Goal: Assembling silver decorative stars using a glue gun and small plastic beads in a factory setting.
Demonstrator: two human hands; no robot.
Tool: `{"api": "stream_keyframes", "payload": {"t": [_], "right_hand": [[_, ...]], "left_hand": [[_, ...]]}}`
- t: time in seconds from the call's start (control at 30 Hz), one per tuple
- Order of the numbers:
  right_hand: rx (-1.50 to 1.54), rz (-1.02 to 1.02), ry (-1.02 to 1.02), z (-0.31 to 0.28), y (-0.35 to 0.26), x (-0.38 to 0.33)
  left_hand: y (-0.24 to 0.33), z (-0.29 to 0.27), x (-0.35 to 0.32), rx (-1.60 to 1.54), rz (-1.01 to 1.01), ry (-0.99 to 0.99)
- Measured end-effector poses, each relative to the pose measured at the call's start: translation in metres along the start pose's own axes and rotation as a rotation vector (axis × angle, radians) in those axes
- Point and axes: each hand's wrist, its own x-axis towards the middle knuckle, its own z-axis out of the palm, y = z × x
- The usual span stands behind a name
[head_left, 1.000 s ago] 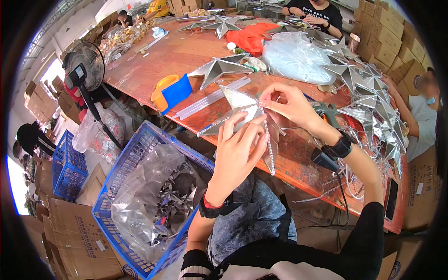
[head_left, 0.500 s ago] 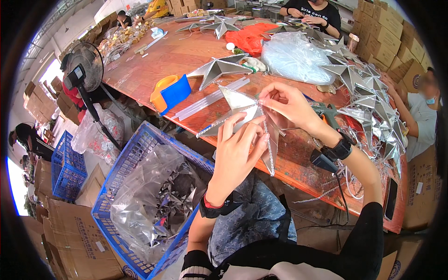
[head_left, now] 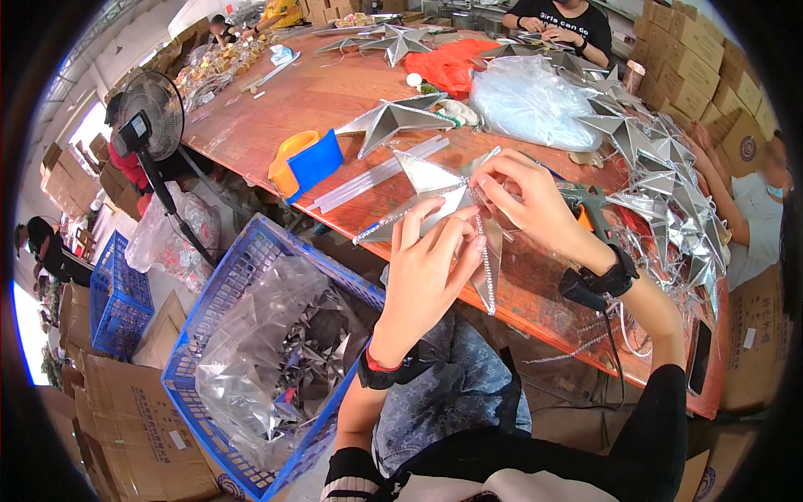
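A silver star ornament (head_left: pixel 432 179) with beaded trim along its edges is held over the table's near edge. My left hand (head_left: pixel 432 261) grips it from the near side, fingers bent over its lower arms. My right hand (head_left: pixel 529 197) pinches at the star's right side near its centre; the fingertips hide exactly what they hold, though it looks like the beaded trim. Just right of that hand, a glue gun (head_left: pixel 588 207) lies on the table. Clear plastic sticks (head_left: pixel 381 174) rest behind the star, beside a roll of orange and blue band (head_left: pixel 306 167).
More silver stars (head_left: pixel 396 124) lie on the wooden table (head_left: pixel 251 138), with a pile (head_left: pixel 665 188) at right. A clear plastic bag (head_left: pixel 531 99) sits behind. A blue crate (head_left: pixel 196 335) with silver pieces stands left below. A fan (head_left: pixel 150 117) and co-workers (head_left: pixel 573 29) surround the table.
My right hand has shifted slightly right along the star, uncovering its upper right arm. My left hand keeps its hold on the star in nearly the same place.
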Motion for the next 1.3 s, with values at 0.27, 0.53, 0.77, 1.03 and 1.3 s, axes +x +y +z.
{"api": "stream_keyframes", "payload": {"t": [0.27, 0.53, 0.77, 1.03, 1.3], "right_hand": [[-0.088, -0.024, -0.007, 0.0005, -0.0027, 0.0003], [0.000, 0.008, 0.030, 0.0012, 0.0001, 0.0004], [-0.048, 0.010, 0.029, 0.0014, 0.0011, 0.0010], [-0.073, 0.035, 0.027, 0.0013, 0.0009, 0.0019], [-0.092, 0.015, 0.030, -0.0008, 0.0036, 0.0041]], "left_hand": [[-0.0012, -0.0006, -0.0009, 0.004, 0.008, -0.005], [-0.0024, -0.0001, -0.0012, 0.004, 0.018, -0.003], [-0.0028, -0.0001, -0.0012, 0.022, 0.014, -0.009], [-0.0017, -0.0015, -0.0004, 0.025, 0.015, -0.011], [-0.0027, -0.0008, -0.0010, 0.020, 0.010, -0.011]]}}
